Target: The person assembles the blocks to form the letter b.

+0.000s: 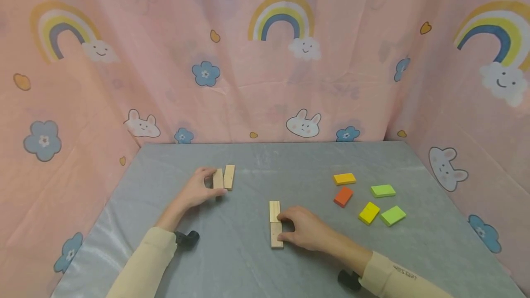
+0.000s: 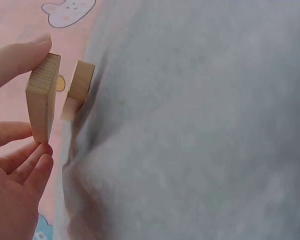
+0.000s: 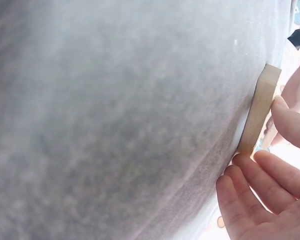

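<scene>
In the head view my left hand [image 1: 198,191] pinches a plain wooden block [image 1: 218,179] between thumb and fingers. In the left wrist view that block [image 2: 42,100] is held by its ends. A second wooden block [image 1: 229,177] sits just to its right. My right hand [image 1: 308,230] is at two plain wooden blocks lying end to end. Its thumb and fingertips grip the nearer block [image 1: 276,238], fingertips close to where it meets the farther block [image 1: 274,210]. In the right wrist view one wooden block [image 3: 260,110] shows between the thumb and fingers.
To the right lie several coloured blocks: an orange-yellow block [image 1: 344,179], a red-orange block [image 1: 343,196], a yellow block [image 1: 369,213] and two green blocks [image 1: 383,191]. Grey cloth [image 1: 232,261] covers the table. A pink patterned curtain [image 1: 248,100] stands behind and at both sides.
</scene>
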A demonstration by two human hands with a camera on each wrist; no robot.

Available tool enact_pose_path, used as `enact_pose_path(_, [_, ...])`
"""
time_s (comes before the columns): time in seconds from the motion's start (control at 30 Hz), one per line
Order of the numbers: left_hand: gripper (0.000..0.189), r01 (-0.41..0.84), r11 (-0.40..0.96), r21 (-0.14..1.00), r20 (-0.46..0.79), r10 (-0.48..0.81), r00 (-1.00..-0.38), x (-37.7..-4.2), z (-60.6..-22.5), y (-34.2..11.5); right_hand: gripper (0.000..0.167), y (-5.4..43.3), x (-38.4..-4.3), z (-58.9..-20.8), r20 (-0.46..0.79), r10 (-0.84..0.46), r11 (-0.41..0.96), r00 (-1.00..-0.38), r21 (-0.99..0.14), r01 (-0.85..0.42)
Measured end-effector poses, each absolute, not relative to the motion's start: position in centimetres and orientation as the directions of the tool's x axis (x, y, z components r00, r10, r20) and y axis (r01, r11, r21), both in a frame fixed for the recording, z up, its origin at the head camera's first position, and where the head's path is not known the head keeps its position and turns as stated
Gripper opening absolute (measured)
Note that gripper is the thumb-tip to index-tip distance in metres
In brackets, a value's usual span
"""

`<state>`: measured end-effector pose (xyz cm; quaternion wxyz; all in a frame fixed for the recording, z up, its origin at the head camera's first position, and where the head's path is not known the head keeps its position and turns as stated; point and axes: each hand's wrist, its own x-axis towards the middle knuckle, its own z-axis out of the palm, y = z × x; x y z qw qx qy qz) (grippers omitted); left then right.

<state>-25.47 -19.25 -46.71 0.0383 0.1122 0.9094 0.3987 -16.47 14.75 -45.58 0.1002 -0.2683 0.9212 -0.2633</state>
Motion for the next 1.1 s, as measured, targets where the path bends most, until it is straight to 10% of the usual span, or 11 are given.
enact_pose_path(1.1, [0.083,0.286,0.648,0.706,0.038,0.369,-0.929,-25.4,-45.5,-12.5,0.042,14.6,-16.4,-45.3,-0.057,-0.541,0.712,-0.839,-0.562,-0.421])
